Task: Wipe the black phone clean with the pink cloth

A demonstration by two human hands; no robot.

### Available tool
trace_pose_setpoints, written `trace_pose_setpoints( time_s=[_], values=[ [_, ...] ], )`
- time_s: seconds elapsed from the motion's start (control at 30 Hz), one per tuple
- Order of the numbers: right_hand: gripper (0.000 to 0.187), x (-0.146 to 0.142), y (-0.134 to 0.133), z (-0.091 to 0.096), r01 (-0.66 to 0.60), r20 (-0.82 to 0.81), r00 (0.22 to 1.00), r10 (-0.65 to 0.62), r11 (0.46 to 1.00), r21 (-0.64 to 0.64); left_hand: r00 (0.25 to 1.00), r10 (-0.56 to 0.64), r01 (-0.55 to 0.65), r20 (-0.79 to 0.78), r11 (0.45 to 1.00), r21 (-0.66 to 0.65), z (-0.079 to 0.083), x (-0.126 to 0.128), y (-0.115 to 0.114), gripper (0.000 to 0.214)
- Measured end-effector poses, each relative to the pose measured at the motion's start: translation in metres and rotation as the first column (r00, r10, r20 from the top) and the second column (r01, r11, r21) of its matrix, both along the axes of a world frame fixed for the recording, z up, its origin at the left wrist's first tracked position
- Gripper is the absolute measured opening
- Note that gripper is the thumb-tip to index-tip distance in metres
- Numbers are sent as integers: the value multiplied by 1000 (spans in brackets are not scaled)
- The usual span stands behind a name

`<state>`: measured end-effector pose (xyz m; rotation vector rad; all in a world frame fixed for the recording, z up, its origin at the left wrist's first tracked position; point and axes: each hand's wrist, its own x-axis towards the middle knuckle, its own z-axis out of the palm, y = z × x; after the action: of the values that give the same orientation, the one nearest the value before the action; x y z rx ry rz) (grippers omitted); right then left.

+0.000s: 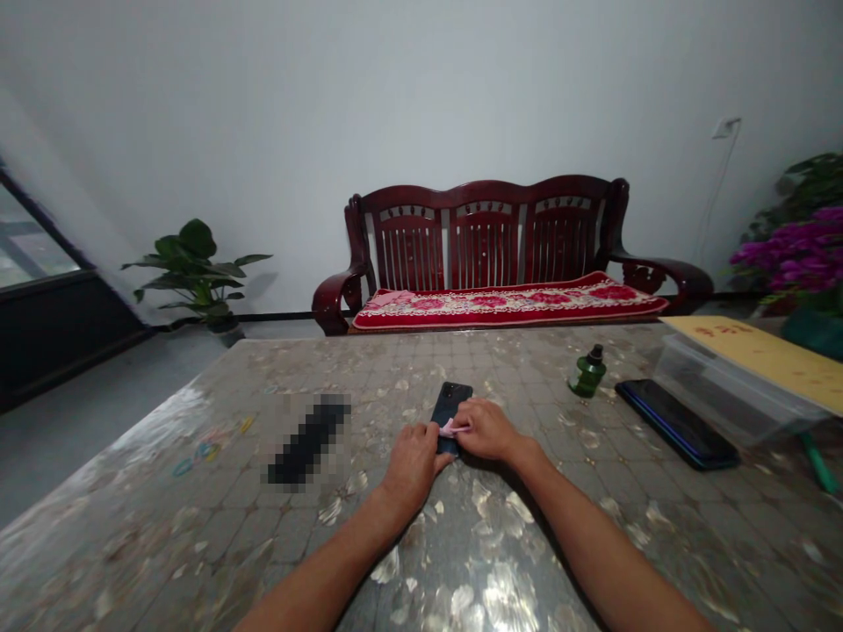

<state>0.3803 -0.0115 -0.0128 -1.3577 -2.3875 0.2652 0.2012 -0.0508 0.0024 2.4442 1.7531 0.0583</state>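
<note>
A dark smartphone (451,400) lies on the table with its back and camera block facing up. My left hand (412,456) is closed on the phone's left side, thumb low near its bottom end. From the right, my right hand (486,427) pinches a small pink strip (449,429) that lies across the phone's back. One end of this strip reaches the fingers of my left hand. What the strip is made of is too small to tell. Both hands cover the phone's lower part.
Coloured rubber bands (209,450) and a dark pixelated object (309,441) lie left on the patterned table (263,535). At right are a green bottle (587,373), a dark phone (678,424) and a clear plastic box (717,386) under a yellow board (757,351). Beyond stands a wooden bench (484,233).
</note>
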Motion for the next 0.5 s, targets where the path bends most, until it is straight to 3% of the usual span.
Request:
trace_pose_setpoints(
  time_s=[0.1,0.17,0.23,0.33,0.43,0.5],
  values=[
    [17,1,3,-3,33,-192,980,-45,997,-67,998,-1,2,55,1000,-19,-1,2,-2,31],
    [21,5,7,-6,91,-400,906,-136,987,-129,989,-17,25,147,998,-52,-2,1,-2,29],
    [27,11,13,-11,116,-618,747,-244,964,-240,961,-73,105,266,989,-107,-2,-3,2,23],
    [27,21,18,-16,80,-802,420,-425,897,-434,909,-208,279,361,947,-157,1,-14,19,16],
    [23,26,21,-19,17,-838,153,-523,849,-527,870,-402,433,284,900,-53,11,-22,52,49],
    [23,28,22,-21,-11,-842,52,-536,843,-538,840,-515,529,171,847,-44,19,-21,76,78]
  ],
)
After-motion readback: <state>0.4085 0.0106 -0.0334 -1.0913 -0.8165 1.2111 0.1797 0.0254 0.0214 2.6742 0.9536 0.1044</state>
